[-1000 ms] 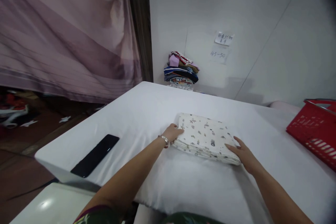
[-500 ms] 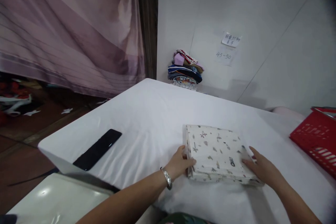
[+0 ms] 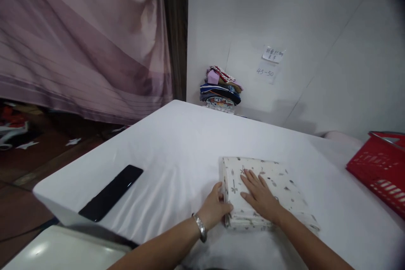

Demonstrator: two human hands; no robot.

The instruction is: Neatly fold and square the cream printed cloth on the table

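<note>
A folded white cloth [image 3: 281, 185] with small grey-brown leaf and starfish-like prints lies in a thick rectangle on the white-covered table [image 3: 190, 135]. At its left edge is my left hand [image 3: 217, 206], thumb on top and fingers round the side, gripping the layers. My right hand [image 3: 261, 196] rests flat on the cloth's upper face, fingers stretched out and slightly spread. A silver bracelet [image 3: 200, 227] circles my left wrist. The tips of the left fingers are partly hidden beside the fold.
A black phone [image 3: 111, 193] lies near the table's left edge. At the right stands a red plastic basket [image 3: 379, 166]. Behind the far edge is a stack of folded clothes [image 3: 220, 88] by the wall. A pale stool [image 3: 63, 249] is at lower left.
My right hand has left the cloth's right edge and moved left onto its top, lying flat. My left hand stays at the left edge. The view has shifted slightly.
</note>
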